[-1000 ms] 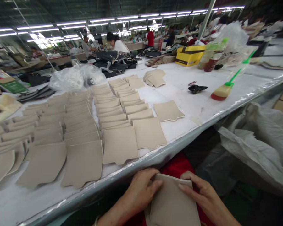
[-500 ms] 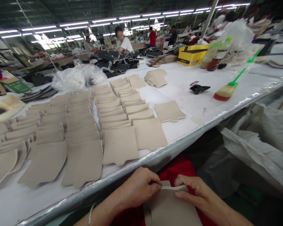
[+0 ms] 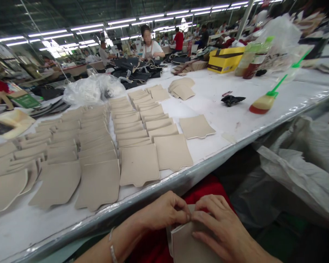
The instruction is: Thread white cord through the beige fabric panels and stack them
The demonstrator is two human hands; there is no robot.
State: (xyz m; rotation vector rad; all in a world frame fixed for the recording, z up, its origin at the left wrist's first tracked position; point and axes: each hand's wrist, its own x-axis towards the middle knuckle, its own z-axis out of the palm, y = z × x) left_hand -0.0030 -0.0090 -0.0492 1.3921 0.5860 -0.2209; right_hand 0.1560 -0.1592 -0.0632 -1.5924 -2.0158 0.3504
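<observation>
Below the table's front edge, over red cloth on my lap, I hold a small stack of beige cut pieces [image 3: 189,244]. My left hand [image 3: 164,212] pinches the stack's top edge with closed fingers. My right hand [image 3: 222,226] lies over the stack with its fingertips meeting the left hand's at that edge. On the white table [image 3: 230,120] above them, rows of the same beige pieces [image 3: 98,142] overlap like shingles, and a single piece [image 3: 196,126] lies apart at the right.
A green-handled brush [image 3: 265,100] and a black scrap [image 3: 231,99] lie at the right of the table. Behind are a yellow box [image 3: 224,60], bottles [image 3: 253,60] and a clear plastic bag [image 3: 94,89]. A grey sack [image 3: 298,164] hangs at my right. People work at far tables.
My hands have drawn together at the top edge of the stack, the right fingers now meeting the left. The view has tipped slightly downward.
</observation>
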